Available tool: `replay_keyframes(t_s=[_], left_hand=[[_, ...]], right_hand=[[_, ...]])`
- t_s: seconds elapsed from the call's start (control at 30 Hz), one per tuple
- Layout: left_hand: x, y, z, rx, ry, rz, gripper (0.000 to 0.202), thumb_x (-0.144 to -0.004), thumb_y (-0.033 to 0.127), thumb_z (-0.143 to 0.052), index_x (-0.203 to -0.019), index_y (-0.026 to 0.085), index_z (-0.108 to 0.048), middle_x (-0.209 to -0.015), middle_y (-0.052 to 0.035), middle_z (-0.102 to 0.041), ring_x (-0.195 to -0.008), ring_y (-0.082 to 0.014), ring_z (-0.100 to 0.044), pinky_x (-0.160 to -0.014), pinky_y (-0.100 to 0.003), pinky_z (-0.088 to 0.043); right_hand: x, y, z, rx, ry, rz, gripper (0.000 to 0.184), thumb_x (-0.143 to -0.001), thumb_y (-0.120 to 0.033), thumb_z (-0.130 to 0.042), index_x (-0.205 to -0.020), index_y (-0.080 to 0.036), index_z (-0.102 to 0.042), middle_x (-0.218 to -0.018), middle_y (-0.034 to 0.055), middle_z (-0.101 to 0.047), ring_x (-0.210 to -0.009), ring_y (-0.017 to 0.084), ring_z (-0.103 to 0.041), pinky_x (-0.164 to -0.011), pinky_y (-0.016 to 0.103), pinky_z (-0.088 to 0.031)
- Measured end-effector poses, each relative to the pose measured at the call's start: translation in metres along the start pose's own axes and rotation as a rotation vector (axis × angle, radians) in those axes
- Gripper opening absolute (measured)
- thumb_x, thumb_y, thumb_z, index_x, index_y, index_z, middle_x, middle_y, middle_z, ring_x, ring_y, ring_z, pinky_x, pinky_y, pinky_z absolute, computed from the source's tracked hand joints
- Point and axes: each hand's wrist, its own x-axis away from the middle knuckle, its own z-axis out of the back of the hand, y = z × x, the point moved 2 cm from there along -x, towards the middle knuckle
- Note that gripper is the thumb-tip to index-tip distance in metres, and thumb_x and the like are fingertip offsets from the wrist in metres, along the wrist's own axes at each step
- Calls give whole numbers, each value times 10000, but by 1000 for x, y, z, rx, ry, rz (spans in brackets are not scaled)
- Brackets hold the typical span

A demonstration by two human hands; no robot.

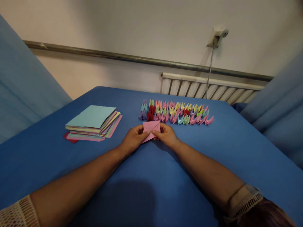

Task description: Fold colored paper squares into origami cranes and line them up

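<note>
A pink sheet of origami paper (151,126), folded down to a small square with crease lines on its face, is held up between my two hands over the middle of the table. My left hand (136,136) pinches its left edge, thumb on the front. On the right side my right hand (167,135) grips it the same way, its thumb pressing near the centre. The fingers behind the paper are mostly hidden. Just beyond the paper stand several rows of folded paper cranes (175,114) in pink, red, yellow, green, blue and purple.
To the left lies a stack of coloured paper (92,118), light blue on top. A blue cloth (189,189) covers the table. Behind it are a wall rail (113,56), a radiator (189,85) and a plugged-in cord (210,69). Blue curtains (281,104) hang at both sides.
</note>
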Motion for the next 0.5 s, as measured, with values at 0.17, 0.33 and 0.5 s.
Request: replay_keyframes(t_s=[0.17,0.33,0.5], left_hand=[[-2,4,4,-126,-45,-51,406,-720,369,-677,-1038,117,-664,-983,-100,-721,-871,-235,-663,-789,-363,-506],[-2,10,11,-313,-40,-122,371,-747,342,-645,-1069,159,-640,-968,-72,-721,-876,-230,-665,-795,-357,-501],[-4,12,19,-262,66,-112,433,-735,416,-692,-1082,167,-618,-785,-28,-711,-703,-197,-653,-673,-314,-488]], right_hand=[[-1,-4,4,-22,45,68,342,-637,-422,-776,-826,-185,-620,-744,-12,-640,-644,118,-572,-623,259,-460],[-3,-4,10,106,45,47,295,-663,-428,-761,-685,-180,-601,-576,-41,-546,-504,84,-462,-492,225,-363],[-1,-6,9,85,-185,-99,335,-650,-442,-767,-762,-170,-605,-561,-30,-595,-443,92,-512,-415,207,-345]])
